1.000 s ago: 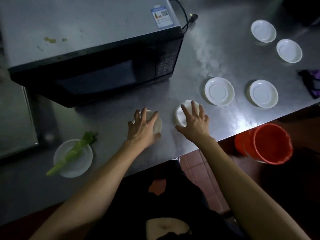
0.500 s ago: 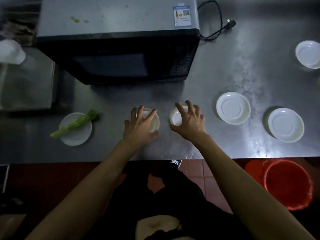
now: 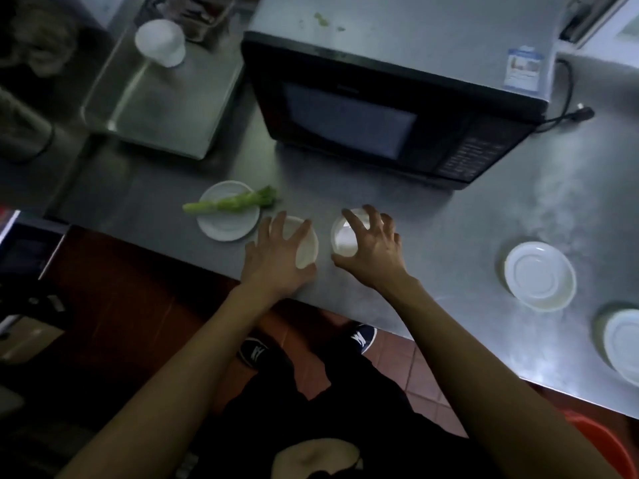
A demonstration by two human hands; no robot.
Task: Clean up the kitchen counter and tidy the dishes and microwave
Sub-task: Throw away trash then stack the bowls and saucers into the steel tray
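Steel counter (image 3: pixel 484 209), centre frame, with microwave (image 3: pixel 380 108) above; left hand (image 3: pixel 276 257) and right hand (image 3: pixel 373 250) each grip a small white bowl (image 3: pixel 307 247), apart; red tile floor (image 3: pixel 408 368) below.

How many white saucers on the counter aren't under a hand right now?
3: one with the green stalk left of the left hand, one saucer at right, one cut off by the right edge. More may lie out of view.

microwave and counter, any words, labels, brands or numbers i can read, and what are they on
None can be read.
Sticker on the microwave top: blue and white, print too blurred.
Control panel: rows of buttons, markings too small.
Shoes: white marking, not legible.
Dishes and counter: no text.
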